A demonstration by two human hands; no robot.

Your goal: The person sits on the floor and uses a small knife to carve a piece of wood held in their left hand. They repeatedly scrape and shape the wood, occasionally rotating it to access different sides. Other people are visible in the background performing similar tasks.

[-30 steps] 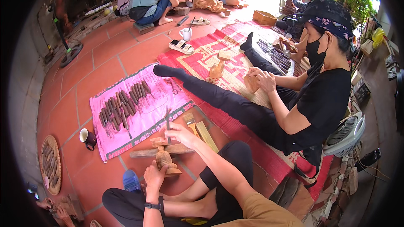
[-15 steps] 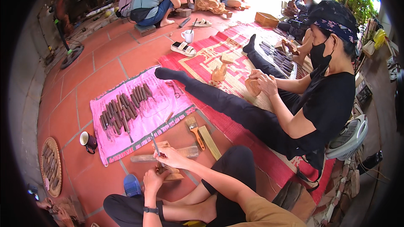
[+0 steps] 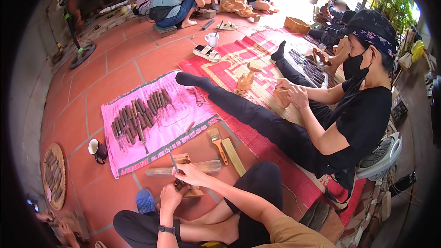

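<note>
My right hand (image 3: 192, 175) is closed around a slim grey carving tool (image 3: 173, 160), whose one end points up and away from me. Just below it, my left hand (image 3: 170, 197) has its fingers curled at a small brown wooden piece (image 3: 179, 185), mostly covered by the fingers. The two hands are close together, low over my crossed legs. Under and beside them lies a pale wood block (image 3: 194, 193). Beyond the hands, a long wooden bar (image 3: 209, 166) rests on the tiles, with a shorter wood piece (image 3: 183, 158) behind it.
Several brown-handled carving tools (image 3: 138, 118) lie on a pink cloth (image 3: 183, 94). A paintbrush (image 3: 218, 146), a wood strip (image 3: 233, 157), a blue slipper (image 3: 145, 201), a dark mug (image 3: 98, 150) and a woven tray (image 3: 54, 177) surround me. A masked person (image 3: 363, 110) carves wood on a red mat (image 3: 294, 179).
The whole view has shifted slightly to the right. My hands keep nearly the same grip and place, and the neighbour's hands have turned their wood piece a little.
</note>
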